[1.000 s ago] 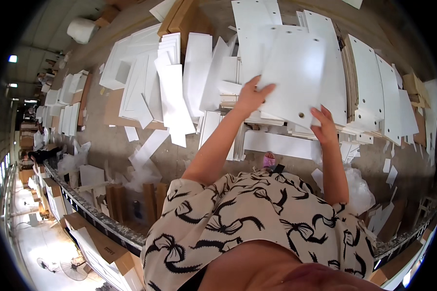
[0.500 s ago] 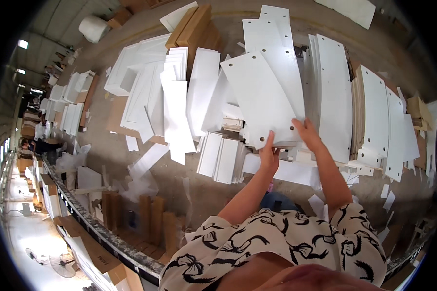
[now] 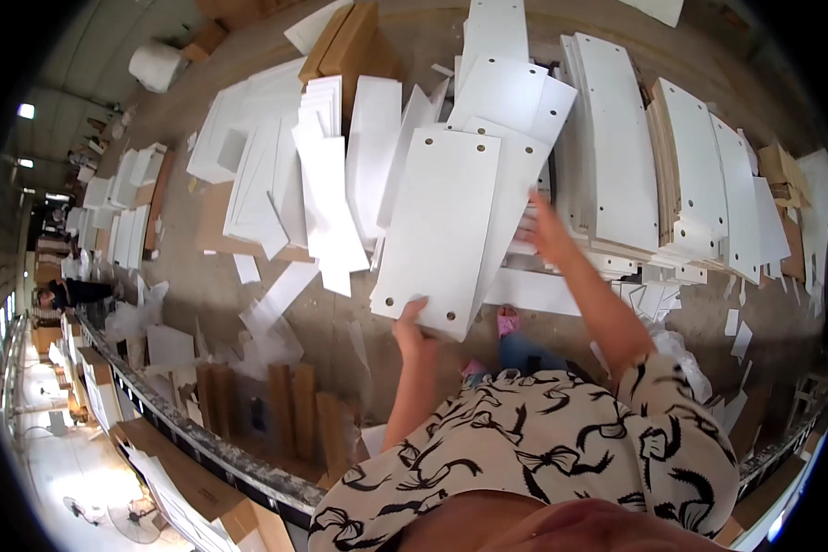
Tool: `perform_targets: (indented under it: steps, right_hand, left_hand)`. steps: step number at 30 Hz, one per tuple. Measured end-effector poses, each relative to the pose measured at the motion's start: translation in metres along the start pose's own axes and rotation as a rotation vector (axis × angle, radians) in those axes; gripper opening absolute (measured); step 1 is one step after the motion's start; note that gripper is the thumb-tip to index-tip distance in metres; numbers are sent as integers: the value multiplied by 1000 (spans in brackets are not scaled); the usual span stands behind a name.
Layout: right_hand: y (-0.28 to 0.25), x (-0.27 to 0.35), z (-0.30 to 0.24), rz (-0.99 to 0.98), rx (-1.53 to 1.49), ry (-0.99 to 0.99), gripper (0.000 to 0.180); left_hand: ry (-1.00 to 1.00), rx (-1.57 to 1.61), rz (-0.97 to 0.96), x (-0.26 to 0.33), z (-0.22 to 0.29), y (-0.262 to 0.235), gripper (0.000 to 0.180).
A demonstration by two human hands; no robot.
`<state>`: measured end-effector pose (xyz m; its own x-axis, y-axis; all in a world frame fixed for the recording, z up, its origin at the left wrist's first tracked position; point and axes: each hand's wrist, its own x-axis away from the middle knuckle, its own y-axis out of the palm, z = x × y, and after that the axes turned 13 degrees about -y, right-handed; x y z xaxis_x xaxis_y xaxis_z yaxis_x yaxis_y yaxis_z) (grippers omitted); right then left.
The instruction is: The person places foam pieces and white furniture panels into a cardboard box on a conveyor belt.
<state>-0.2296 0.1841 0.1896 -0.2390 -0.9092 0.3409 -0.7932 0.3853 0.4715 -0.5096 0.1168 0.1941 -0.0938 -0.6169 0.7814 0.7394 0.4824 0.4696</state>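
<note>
A white panel [image 3: 437, 216] with a dark-rimmed hole near each corner lies tilted across other white panels in front of me. My left hand [image 3: 414, 333] grips its near edge, thumb on top and fingers out of sight underneath. Directly under it, a second white panel [image 3: 515, 179] sticks out to the right at an angle. Beside that lower panel's right edge is my right hand [image 3: 548, 232], fingers stretched and apart, somewhat blurred. Whether its fingertips touch the edge I cannot tell. Farther off, more holed white panels [image 3: 497, 92] overlap in a loose pile.
On the right stand stacks of long holed white panels [image 3: 612, 147] and shorter ones [image 3: 695, 166]. Left are narrow white strips [image 3: 327, 184], plain white boards [image 3: 271, 179] and brown cartons [image 3: 350, 46]. A dark-edged rail [image 3: 193, 437] curves along the lower left. White scraps [image 3: 649, 299] litter the floor.
The holed panel has swung left and come nearer, with my left hand on its near edge. My right hand has let go of that edge and moved up and left, beside the lower panel.
</note>
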Motion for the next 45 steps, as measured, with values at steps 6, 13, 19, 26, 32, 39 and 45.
perform_targets:
  steps: [6, 13, 19, 26, 32, 39, 45]
  right_hand:
    - [73, -20, 29, 314, 88, -187, 69]
    - [80, 5, -7, -213, -429, 127, 59]
    - [194, 67, -56, -259, -259, 102, 62]
    - [293, 76, -63, -532, -136, 146, 66]
    - [342, 94, 143, -817, 258, 103, 58]
    - [401, 234, 184, -1077, 368, 514, 52]
    - [491, 263, 235, -753, 353, 622, 75]
  left_hand:
    - [302, -86, 127, 46, 23, -23, 54]
    - [652, -293, 252, 140, 48, 24, 74]
    - [876, -204, 385, 244, 40, -9, 83]
    - [1012, 167, 536, 344, -14, -79, 77]
    - [998, 407, 841, 411, -88, -149, 80]
    - [1021, 720, 1059, 459, -177, -175, 79]
    - [1111, 682, 1158, 458, -158, -211, 83]
